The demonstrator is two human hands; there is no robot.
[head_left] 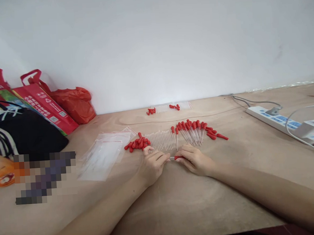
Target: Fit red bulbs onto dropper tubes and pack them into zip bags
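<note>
My left hand (pixel 155 164) pinches one end of a thin clear glass tube (pixel 172 158) above the middle of the table. My right hand (pixel 195 160) has its fingers closed round a red rubber bulb (pixel 177 157) at the tube's other end. Just beyond my hands lies a row of bare clear tubes (pixel 161 140). A pile of red bulbs (pixel 139 143) sits at the row's left. On its right, several tubes fitted with red bulbs (pixel 191 131) lie fanned out, and more red bulbs (pixel 212 132) lie further right.
Clear zip bags (pixel 106 154) lie left of the bulbs. Small groups of bulbs (pixel 151 111) and a clear packet (pixel 164 108) are near the wall. A white power strip (pixel 274 119) with cables is at right. Red bags (pixel 73 103) and a black bag (pixel 25 131) stand at left.
</note>
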